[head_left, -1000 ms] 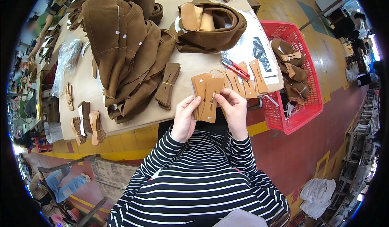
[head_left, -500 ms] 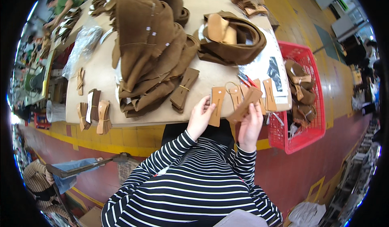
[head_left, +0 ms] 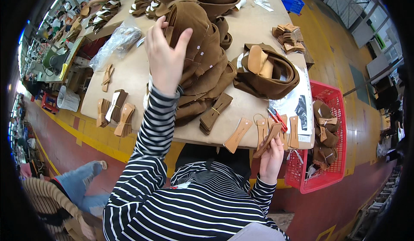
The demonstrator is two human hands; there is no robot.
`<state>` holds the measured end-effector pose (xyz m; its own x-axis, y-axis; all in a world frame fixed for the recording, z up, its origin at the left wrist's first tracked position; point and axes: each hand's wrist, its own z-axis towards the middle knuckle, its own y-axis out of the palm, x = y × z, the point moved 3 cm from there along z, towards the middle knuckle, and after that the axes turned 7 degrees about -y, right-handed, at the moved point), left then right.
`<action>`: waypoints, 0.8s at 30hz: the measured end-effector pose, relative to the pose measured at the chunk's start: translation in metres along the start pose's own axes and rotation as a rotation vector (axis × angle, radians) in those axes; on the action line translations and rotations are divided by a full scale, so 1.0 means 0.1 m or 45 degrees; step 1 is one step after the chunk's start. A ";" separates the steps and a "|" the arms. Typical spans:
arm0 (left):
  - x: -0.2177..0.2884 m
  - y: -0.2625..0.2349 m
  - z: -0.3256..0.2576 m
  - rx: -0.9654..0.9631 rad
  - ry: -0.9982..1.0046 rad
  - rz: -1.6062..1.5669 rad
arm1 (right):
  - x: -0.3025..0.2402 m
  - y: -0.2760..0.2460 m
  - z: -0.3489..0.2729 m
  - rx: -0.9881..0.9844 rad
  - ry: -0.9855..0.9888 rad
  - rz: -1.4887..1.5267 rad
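Observation:
My left hand (head_left: 166, 58) is raised at the left edge of a tall heap of brown suede-like pieces (head_left: 196, 38). Its thumb and fingers are apart, and the fingertips are at the heap's upper edge; whether they touch it I cannot tell. At the table's front edge my right hand (head_left: 271, 160) grips a small stack of tan strap pieces (head_left: 268, 141), wide at the ends and narrow in the middle. One tan strap piece (head_left: 238, 135) of that shape lies alone to the left. A tied brown bundle (head_left: 215, 113) rests against the heap's foot.
More tan pieces (head_left: 293, 131) and a red-handled tool (head_left: 279, 121) lie by my right hand. Coiled brown pieces (head_left: 265, 82) stand behind. A red crate (head_left: 321, 181) holds bundles at the right. Several bundles (head_left: 125, 119) and a plastic bag (head_left: 116, 43) occupy the table's left.
My left hand has left the single tan piece, which now lies on the table, and has reached up and left to the brown heap. My right hand still holds its pieces. The view has shifted.

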<state>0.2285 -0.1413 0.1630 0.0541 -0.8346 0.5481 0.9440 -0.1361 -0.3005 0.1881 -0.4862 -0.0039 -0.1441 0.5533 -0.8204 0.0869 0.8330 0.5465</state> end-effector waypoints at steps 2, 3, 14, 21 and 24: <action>-0.18 0.14 0.25 -0.415 -0.144 -0.013 | 0.00 0.03 -0.02 0.002 -0.030 -0.032; -0.25 0.19 0.32 -0.553 -0.205 -0.117 | 0.00 0.03 -0.03 0.022 -0.042 -0.036; -0.75 0.02 0.85 -0.811 -0.922 -1.281 | -0.09 -0.17 -0.04 0.032 -0.076 -0.020; -0.76 -0.76 1.01 -0.503 -0.541 -1.647 | -0.11 -0.20 -0.01 0.034 -0.113 0.082; -0.59 -1.27 0.78 -0.212 -0.292 -1.304 | -0.14 -0.07 0.01 0.013 -0.074 0.027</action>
<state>0.1310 -0.0336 0.2297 -0.6651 -0.1623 0.7289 0.5186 -0.8027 0.2946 0.1904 -0.4999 0.0037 -0.0850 0.5700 -0.8172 0.0993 0.8209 0.5623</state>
